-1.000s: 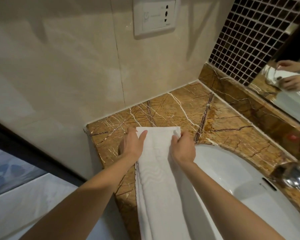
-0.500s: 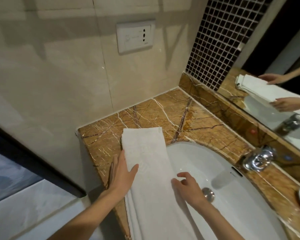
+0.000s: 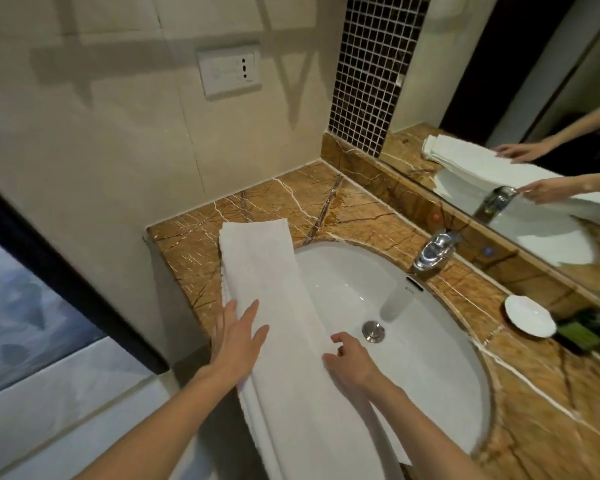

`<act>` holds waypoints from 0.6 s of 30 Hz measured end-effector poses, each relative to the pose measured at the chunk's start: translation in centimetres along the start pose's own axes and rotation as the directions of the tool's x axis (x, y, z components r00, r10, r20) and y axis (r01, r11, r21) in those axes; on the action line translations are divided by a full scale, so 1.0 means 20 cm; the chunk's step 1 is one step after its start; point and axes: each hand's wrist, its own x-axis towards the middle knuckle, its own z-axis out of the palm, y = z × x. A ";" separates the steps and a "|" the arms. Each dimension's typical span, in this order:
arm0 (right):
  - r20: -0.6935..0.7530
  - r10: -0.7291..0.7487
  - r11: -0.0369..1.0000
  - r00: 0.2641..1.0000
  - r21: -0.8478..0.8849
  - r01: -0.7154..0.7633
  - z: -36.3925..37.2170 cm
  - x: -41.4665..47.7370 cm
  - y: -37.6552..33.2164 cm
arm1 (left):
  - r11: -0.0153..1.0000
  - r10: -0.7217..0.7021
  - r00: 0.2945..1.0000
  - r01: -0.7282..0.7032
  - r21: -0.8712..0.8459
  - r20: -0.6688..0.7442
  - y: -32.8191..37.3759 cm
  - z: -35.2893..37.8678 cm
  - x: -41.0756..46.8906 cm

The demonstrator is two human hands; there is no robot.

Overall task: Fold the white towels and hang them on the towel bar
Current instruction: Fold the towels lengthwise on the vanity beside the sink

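1. White towel (image 3: 267, 289): folded strip on the surface (image 3: 194, 237), overlapping the sink (image 3: 430, 358).
2. Left hand (image 3: 238, 344) flat on it; right hand (image 3: 347, 362) curled at its edge, grip unclear.
3. We judge smoothing underway; next, a crosswise fold.

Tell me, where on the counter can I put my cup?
The back corner of the counter is bare, between the white towel, the wall and the faucet. Crowded: beside the white dish at the right, and where the left hand and right hand touch the towel.
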 end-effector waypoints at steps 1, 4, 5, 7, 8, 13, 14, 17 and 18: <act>0.006 -0.024 0.999 1.000 -0.031 0.025 0.00 -0.03 0.02 | 1.000 -0.012 1.000 0.012 -0.003 0.011 0.01 0.02 -0.06; 0.014 -0.056 0.997 0.998 -0.056 0.057 -0.02 -0.12 0.07 | 0.998 -0.029 0.999 0.031 -0.045 0.043 0.04 0.06 -0.25; 0.020 -0.058 0.996 0.998 -0.064 0.059 -0.02 -0.15 0.09 | 0.997 -0.032 0.998 0.035 -0.074 0.047 0.05 0.07 -0.31; 0.031 -0.055 0.997 0.998 -0.059 0.057 -0.04 -0.20 0.11 | 0.989 -0.045 0.998 0.052 -0.140 0.054 0.09 0.09 -0.41; 0.034 -0.053 0.997 0.998 -0.054 0.055 -0.05 -0.23 0.12 | 0.982 -0.057 0.996 0.068 -0.174 0.064 0.10 0.10 -0.46; 0.026 -0.037 0.998 0.999 -0.050 0.039 -0.08 -0.36 0.18 | 0.889 -0.146 0.987 0.162 -0.428 0.070 0.16 0.17 -0.69; 0.024 -0.036 0.998 0.999 -0.047 0.037 -0.09 -0.39 0.20 | 0.856 -0.159 0.985 0.169 -0.489 0.061 0.17 0.18 -0.73; 0.018 -0.024 0.998 1.000 -0.052 0.025 -0.12 -0.47 0.24 | 0.706 -0.239 0.967 0.239 -0.667 0.094 0.18 0.23 -0.83; 0.010 -0.020 0.998 1.000 -0.055 0.020 -0.12 -0.50 0.25 | 0.660 -0.261 0.958 0.265 -0.703 0.116 0.18 0.25 -0.86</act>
